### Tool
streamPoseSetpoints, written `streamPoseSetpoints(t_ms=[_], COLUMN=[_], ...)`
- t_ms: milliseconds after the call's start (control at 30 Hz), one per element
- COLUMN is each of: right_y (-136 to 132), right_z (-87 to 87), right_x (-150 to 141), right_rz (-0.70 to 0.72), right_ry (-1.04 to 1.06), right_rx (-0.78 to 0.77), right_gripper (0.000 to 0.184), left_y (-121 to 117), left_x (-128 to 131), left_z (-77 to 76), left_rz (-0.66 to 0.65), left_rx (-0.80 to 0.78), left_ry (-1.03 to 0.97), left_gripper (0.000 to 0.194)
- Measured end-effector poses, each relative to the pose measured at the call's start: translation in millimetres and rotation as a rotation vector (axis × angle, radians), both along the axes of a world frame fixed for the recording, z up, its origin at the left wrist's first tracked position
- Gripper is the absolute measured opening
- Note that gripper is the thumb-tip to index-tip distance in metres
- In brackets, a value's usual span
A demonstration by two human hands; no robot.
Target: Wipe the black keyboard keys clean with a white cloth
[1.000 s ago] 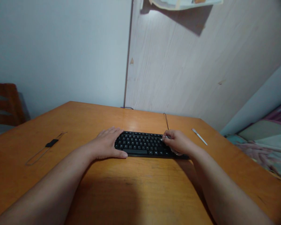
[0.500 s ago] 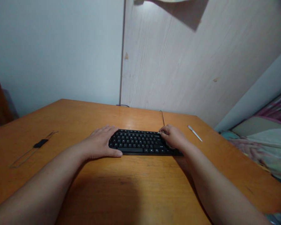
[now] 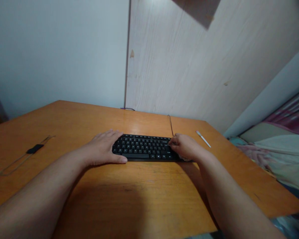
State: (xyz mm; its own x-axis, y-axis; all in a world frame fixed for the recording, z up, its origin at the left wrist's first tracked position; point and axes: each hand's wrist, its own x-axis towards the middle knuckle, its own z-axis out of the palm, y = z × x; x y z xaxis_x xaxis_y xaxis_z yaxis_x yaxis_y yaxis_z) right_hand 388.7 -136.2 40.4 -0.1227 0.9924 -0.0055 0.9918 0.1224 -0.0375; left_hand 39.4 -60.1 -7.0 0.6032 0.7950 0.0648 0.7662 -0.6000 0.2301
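A black computer keyboard (image 3: 142, 146) lies flat on the wooden table, its long side facing me. My left hand (image 3: 106, 147) rests over its left end, fingers spread along the far side and thumb along the near edge. My right hand (image 3: 185, 146) is on the right part of the keyboard, fingers bent and pressed together. Under its palm shows a small bit of something pale and crumpled, like tissue or cloth, mostly hidden by the hand. The number-pad end is covered by this hand. From the keyboard's back a black cable (image 3: 171, 125) runs toward the wall.
A slim white stick with a wider end (image 3: 203, 138) lies to the right on the table (image 3: 129, 192). To the left lies a black piece with thin looped wires (image 3: 35, 149). Another dark cable (image 3: 128, 109) is at the wall. Bedding (image 3: 271, 142) stands beyond the right edge.
My right hand has shifted slightly toward me over the keys, its fingertips leaving the top row. My left hand stays on the keyboard's left end. The whole view has shifted a little.
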Motion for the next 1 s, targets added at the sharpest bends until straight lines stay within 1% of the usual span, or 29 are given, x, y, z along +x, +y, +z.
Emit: streamPoseSetpoints(t_ms=[200, 433, 500, 667, 733, 833, 1000], right_y=[-8.8, -20.0, -23.3, -30.7, -32.3, -35.6, -52.5], right_z=[4.3, 10.6, 11.9, 17.9, 19.9, 17.6, 0.4], right_x=[1.7, -2.1, -1.2, 4.3, 3.1, -5.2, -18.8], right_rz=[0.044, 0.004, 0.012, 0.017, 0.051, 0.142, 0.193], right_ry=[0.048, 0.111, 0.132, 0.267, 0.273, 0.21, 0.079], right_rx=[-0.1, -0.18, -0.208, -0.32, -0.294, -0.173, -0.021], right_gripper=[0.021, 0.013, 0.012, 0.015, 0.017, 0.018, 0.019], left_y=[0.7, -2.0, -2.4, 0.8, 2.2, 2.6, 1.8], left_x=[0.2, 2.5, 3.0, 1.7, 0.8, 0.6, 1.8], left_z=[-0.6, 3.4, 4.3, 1.2, -0.4, -1.1, 0.3], left_rz=[0.002, -0.006, -0.004, -0.001, -0.003, -0.006, -0.009], left_rx=[-0.001, 0.005, 0.003, -0.001, 0.001, 0.01, 0.018], left_ry=[-0.017, -0.019, -0.025, -0.012, -0.007, -0.007, 0.007], left_gripper=[0.111, 0.108, 0.107, 0.109, 0.11, 0.11, 0.112])
